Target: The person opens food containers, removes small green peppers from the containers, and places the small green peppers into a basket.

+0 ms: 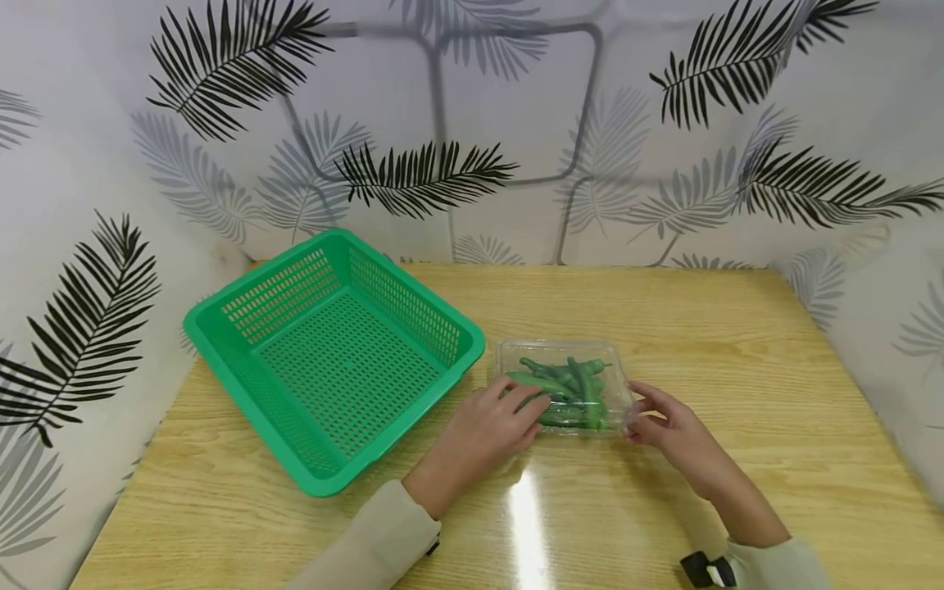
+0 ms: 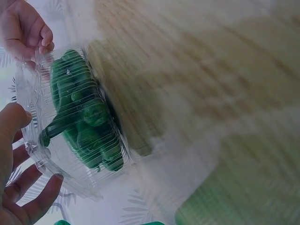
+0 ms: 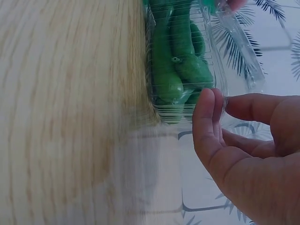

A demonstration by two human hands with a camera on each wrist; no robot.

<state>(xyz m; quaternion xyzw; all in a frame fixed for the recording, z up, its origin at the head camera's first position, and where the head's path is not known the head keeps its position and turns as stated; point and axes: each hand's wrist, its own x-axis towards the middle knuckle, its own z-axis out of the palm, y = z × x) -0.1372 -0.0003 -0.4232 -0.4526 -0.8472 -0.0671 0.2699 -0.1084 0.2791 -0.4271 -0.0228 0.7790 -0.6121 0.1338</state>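
A clear plastic box (image 1: 619,360) sits on the wooden table, right of centre in the head view. Several long green peppers (image 1: 586,381) lie inside it, seen through the ribbed plastic in both wrist views. My left hand (image 1: 490,422) reaches over the box's near left side, its bent fingers and thumb holding the rim. At the right end, my right hand (image 1: 678,430) pinches the box's edge between thumb and fingers. In the right wrist view the fingertips (image 3: 206,101) meet at that edge. Whether the lid is fastened cannot be made out.
A green perforated basket (image 1: 460,373) stands at an angle to the left of the box, its near corner close to my left forearm. The wooden table (image 1: 737,344) reaches back to a leaf-patterned sheet (image 1: 501,221) that rises behind and along both sides.
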